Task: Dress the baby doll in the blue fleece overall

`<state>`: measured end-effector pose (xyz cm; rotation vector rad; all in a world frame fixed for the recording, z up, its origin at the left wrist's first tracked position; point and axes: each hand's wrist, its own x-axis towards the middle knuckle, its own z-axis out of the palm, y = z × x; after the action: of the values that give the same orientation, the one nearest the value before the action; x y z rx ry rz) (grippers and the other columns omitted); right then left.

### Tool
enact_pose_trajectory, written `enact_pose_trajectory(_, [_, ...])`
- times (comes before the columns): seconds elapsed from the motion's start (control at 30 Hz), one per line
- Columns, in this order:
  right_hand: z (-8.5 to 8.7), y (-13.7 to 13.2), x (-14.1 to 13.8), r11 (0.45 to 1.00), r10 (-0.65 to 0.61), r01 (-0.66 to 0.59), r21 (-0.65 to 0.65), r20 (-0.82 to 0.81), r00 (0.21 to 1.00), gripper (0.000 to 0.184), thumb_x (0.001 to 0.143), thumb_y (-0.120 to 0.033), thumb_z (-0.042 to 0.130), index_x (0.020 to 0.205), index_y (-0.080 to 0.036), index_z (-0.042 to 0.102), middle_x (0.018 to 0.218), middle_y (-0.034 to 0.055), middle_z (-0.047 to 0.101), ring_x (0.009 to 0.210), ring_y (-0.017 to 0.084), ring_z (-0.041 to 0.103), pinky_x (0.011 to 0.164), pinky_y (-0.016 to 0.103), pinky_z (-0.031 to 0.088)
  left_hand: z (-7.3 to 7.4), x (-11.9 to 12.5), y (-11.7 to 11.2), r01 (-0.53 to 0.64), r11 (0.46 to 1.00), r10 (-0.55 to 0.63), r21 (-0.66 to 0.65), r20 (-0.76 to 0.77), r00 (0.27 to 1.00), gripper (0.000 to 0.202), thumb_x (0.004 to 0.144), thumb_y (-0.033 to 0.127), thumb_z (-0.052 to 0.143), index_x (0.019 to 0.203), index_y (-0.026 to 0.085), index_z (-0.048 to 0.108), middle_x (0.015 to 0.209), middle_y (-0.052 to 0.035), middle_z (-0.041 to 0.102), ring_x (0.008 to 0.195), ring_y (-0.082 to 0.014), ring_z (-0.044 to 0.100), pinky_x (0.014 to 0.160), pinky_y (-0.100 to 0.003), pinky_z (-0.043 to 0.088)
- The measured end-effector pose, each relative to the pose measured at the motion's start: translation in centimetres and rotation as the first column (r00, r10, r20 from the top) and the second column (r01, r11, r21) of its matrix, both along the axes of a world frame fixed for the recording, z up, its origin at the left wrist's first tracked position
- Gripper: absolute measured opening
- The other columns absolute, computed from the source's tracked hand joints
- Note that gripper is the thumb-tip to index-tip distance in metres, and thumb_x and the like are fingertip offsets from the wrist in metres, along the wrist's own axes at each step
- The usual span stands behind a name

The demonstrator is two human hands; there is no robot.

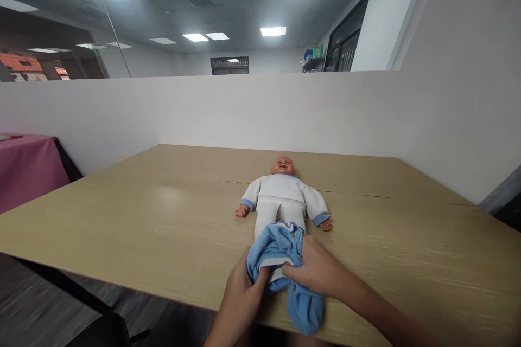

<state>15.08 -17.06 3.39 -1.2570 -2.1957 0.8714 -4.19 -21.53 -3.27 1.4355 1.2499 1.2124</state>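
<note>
A baby doll in a white outfit with blue cuffs lies on its back on the table, head away from me and arms spread. Over its lower legs is a bunched blue fabric garment with a white edge, one tube-like part hanging toward the table's front edge. My left hand grips the garment's left side, thumb on the white edge. From the right, my right hand pinches the other side, its thumb pointing inward. The doll's feet are hidden by the cloth and my hands.
The wooden table runs back to a low white partition. At the far left stands another table with a pink cloth. A black chair is below the front edge at lower left.
</note>
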Motion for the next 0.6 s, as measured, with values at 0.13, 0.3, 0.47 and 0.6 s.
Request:
enact_pose_trajectory(0.13, [-0.5, 0.4, -0.4, 0.999, -0.019, 0.019, 0.038, -0.01, 1.0, 0.011, 0.078, -0.016, 0.062, 0.084, -0.022, 0.069, 0.088, 0.0018, 0.077, 0.081, 0.021, 0.069, 0.08, 0.031, 0.052, -0.1, 0.0, 0.9, -0.018, 1.0, 0.019, 0.008, -0.058, 0.998, 0.035, 0.101, 0.048, 0.055, 0.115, 0.018, 0.066, 0.117, -0.0118, 0.076, 0.116, -0.0295, 0.069, 0.1, -0.039, 0.051])
enact_pose_trajectory(0.3, [-0.9, 1.6, -0.3, 0.997, -0.08, 0.079, 0.025, 0.05, 0.996, 0.005, 0.082, -0.024, 0.067, 0.077, -0.022, 0.068, 0.077, 0.0002, 0.074, 0.071, 0.018, 0.062, 0.067, 0.027, 0.046, 0.6, -0.4, 1.1, -0.027, 0.998, 0.039, 0.055, -0.239, 0.97, 0.025, 0.102, 0.039, 0.05, 0.114, 0.02, 0.063, 0.113, -0.0085, 0.073, 0.107, -0.0275, 0.067, 0.095, -0.038, 0.047])
enact_pose_trajectory(0.47, [0.4, 1.4, -0.3, 0.998, -0.059, 0.059, -0.001, 0.142, 0.988, 0.015, 0.082, -0.028, 0.071, 0.071, -0.021, 0.064, 0.072, 0.0005, 0.068, 0.067, 0.016, 0.056, 0.062, 0.027, 0.038, 2.2, -1.2, 0.0, -0.007, 0.999, -0.008, -0.046, -0.325, 0.946, 0.019, 0.095, 0.034, 0.054, 0.108, 0.022, 0.063, 0.103, -0.0055, 0.074, 0.097, -0.0265, 0.068, 0.086, -0.034, 0.045])
enact_pose_trajectory(0.6, [1.2, 0.3, -0.6, 0.998, -0.002, 0.016, -0.068, 0.195, 0.981, 0.017, 0.081, -0.031, 0.074, 0.072, -0.02, 0.064, 0.075, 0.0002, 0.069, 0.067, 0.015, 0.055, 0.061, 0.027, 0.035, 2.6, -1.8, -1.4, 0.042, 0.99, -0.082, -0.135, -0.305, 0.949, 0.025, 0.096, 0.041, 0.053, 0.111, 0.023, 0.062, 0.104, -0.006, 0.074, 0.097, -0.0269, 0.069, 0.085, -0.033, 0.045])
